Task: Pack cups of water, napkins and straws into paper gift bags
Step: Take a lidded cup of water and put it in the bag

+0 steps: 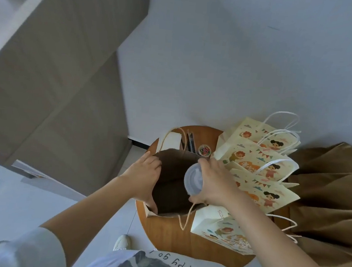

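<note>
Hanging at the centre of the frame, the lidded cup [193, 180] is over the right side of the open bag [168, 200], its lid facing the camera and its body apparently pointing down into the mouth. The right hand [216, 184] wraps it from the right. The left hand [144, 173] grips the bag's left edge, spreading it on the round table [162, 234].

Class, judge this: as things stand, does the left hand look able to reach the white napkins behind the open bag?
Probably not yet: the left hand is holding the bag open. Once freed, it would likely reach the napkins, which lie just beyond the bag.
</note>
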Motion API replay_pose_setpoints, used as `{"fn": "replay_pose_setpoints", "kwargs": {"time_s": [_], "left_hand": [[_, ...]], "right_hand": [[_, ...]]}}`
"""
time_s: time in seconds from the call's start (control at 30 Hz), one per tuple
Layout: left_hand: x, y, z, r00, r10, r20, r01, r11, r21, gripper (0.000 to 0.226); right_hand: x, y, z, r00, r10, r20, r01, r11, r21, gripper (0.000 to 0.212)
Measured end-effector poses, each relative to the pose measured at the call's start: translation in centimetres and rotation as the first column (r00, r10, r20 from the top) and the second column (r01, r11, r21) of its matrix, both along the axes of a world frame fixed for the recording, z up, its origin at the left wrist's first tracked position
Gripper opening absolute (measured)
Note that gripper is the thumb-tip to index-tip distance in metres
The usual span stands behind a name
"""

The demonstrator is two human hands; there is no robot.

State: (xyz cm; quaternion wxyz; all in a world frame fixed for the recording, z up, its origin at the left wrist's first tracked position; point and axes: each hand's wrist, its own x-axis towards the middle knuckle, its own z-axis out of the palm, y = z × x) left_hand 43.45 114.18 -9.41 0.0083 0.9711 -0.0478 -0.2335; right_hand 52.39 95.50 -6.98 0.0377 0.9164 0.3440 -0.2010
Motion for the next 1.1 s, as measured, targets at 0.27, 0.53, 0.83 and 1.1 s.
{"fn": "replay_pose_setpoints", "kwargs": {"time_s": [0.27,0.53,0.83,1.1], "left_hand": [[0.9,-0.9,-0.1,0.999,-0.047,0.019,0.047,0.999,-0.009,0.117],[0.9,-1.2,-0.5,1.0,-0.007,0.014,0.007,1.0,-0.008,0.11],[1.2,-1.6,-1.1,0.999,0.054,-0.009,-0.054,0.999,-0.001,0.105],[1.1,-0.5,-0.4,0.933,0.359,0.036,-0.316,0.861,-0.397,0.053]], "right_hand": [[-0.3,3.9,-3.8,0.933,0.342,-0.112,-0.36,0.878,-0.316,0.103],[0.3,6.4,-11.2,0.947,0.142,-0.289,-0.257,0.874,-0.413,0.095],[-0.5,5.7,-13.9,0.964,0.087,-0.25,-0.169,0.929,-0.33,0.079],[-0.1,5.0,-5.6,0.906,0.064,-0.419,-0.05,0.998,0.044,0.047]]}}
